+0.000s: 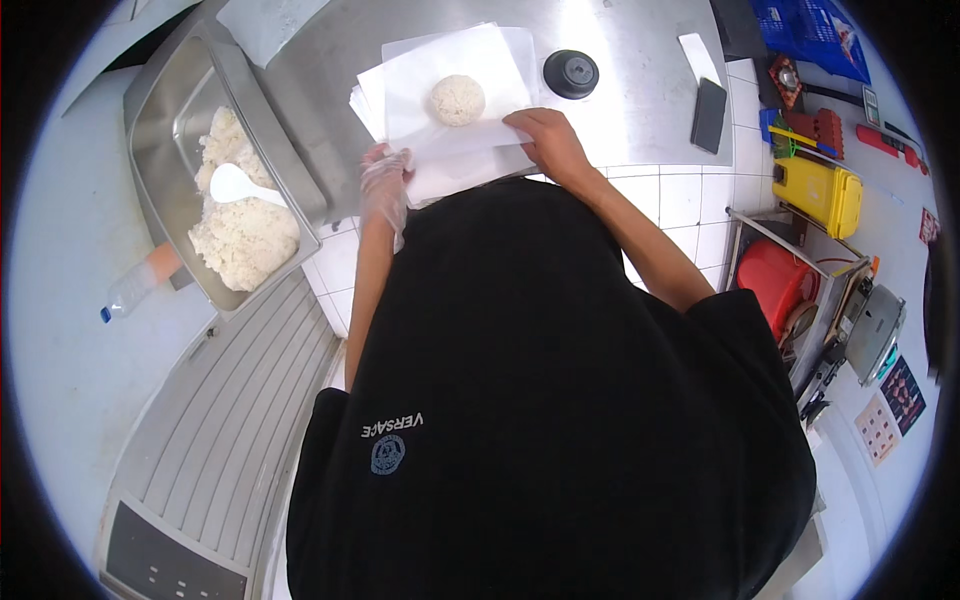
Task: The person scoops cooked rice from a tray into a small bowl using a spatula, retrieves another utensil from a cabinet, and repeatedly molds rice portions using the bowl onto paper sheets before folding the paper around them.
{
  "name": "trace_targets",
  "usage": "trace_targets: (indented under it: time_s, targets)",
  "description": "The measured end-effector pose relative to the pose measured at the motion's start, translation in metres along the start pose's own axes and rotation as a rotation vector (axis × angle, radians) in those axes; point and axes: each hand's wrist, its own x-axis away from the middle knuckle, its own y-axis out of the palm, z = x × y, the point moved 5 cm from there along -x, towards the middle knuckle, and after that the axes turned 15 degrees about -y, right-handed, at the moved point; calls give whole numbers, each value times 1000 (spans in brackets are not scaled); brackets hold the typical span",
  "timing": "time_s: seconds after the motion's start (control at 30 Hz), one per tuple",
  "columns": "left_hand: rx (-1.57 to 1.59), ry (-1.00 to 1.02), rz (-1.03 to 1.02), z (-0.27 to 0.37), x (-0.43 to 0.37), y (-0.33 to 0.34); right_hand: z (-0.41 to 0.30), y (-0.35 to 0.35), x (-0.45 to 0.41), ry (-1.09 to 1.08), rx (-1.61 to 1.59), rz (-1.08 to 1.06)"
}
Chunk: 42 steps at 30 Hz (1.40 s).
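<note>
A round, flattened mound of cooked rice lies on a translucent paper sheet, on top of a stack of white sheets. My left hand, in a clear plastic glove, holds the near left edge of the top sheet. Bare, my right hand pinches that sheet's near right edge between thumb and fingers. Just beyond my right hand, a small black bowl sits upside down. To the left, a steel food pan contains a heap of rice with a white rice paddle resting in it.
The stainless steel table carries a smartphone and a white strip near its right edge. A plastic bag lies beyond the pan. A plastic bottle is left of the pan. At right stand a yellow bin and a red container.
</note>
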Motion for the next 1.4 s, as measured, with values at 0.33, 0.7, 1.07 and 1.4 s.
trace_targets:
  time_s: [0.33, 0.7, 1.07, 1.4]
  targets:
    - [-1125, 796, 144, 60, 8, 40, 48, -6, -42, 452, -411, 82]
    - [-769, 599, 76, 52, -1, 5, 30, -10, -18, 346, -599, 79]
    - [-893, 717, 96, 17, 22, -2, 15, 2, -44, 196, -167, -22]
    - [-405, 486, -92, 10, 23, 4, 71, -46, -29, 692, 360, -260]
